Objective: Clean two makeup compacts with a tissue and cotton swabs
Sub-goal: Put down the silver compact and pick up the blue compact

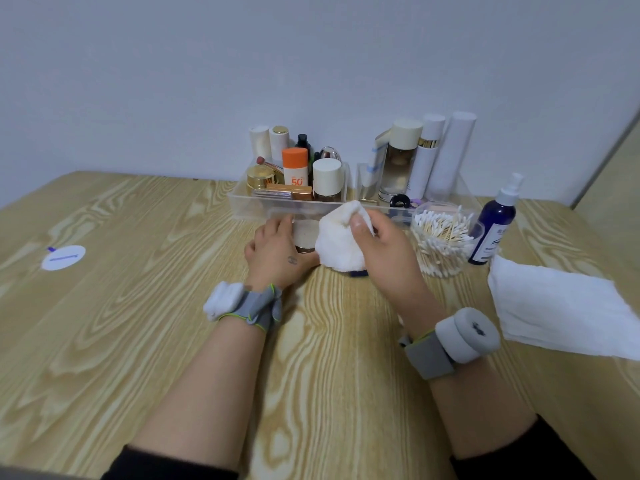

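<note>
Step in hand, as judged: wiping the first compact with the tissue.

Findings. The left hand (277,251) lies on the table (138,323) near the middle of its far edge. Its fingers and thumb curl about a round cream compact (306,233), which sits low on the table just in front of the clear tray (239,204). The right hand (384,251) pinches a bunched white tissue (341,240) between thumb and fingers. The wad touches the compact's right side and covers part of it.

Recommendation. The left grip should be firm enough that the compact cannot turn or slide. A smooth fold of tissue will serve better than the loose wad, worked from the centre outward to the rim. Seams and any hinge are best left to the cotton swabs (441,237), which stand in a jar just right of the right hand. A blue spray bottle (495,223) stands just beside the jar, and a folded white cloth (561,306) lies at the table's right edge.

Not established:
- Whether the compact is open or closed, and whether the face shown is lid or base.
- The nature of a dark blue item (358,273) that shows under the tissue, mostly covered. It may be the second compact; this cannot be confirmed.
- The position of the left fingertips on the far side of the compact, which are largely hidden.
- The full extent of the folded cloth, which is cut off at the right
</note>
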